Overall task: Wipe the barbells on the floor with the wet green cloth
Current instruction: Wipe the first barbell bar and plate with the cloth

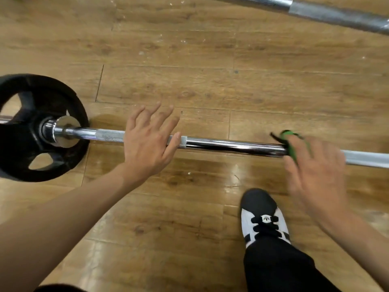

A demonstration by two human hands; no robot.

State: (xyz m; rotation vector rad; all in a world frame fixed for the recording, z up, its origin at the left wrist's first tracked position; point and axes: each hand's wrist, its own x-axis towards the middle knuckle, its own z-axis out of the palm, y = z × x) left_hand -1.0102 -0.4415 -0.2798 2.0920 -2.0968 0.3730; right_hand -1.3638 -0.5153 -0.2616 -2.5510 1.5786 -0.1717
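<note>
On the wood floor (pixel 210 70) lies the barbell (pixel 231 145), likely heavy and slick; the left hand (pixel 147 144) rests on it, fingers spread, while the right hand (pixel 315 165) clamps the limp green cloth (pixel 291 144) round it.

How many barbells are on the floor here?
2. The near barbell lies across the middle, with a black plate at left; the far barbell crosses the top right corner. More may be hidden.
</note>
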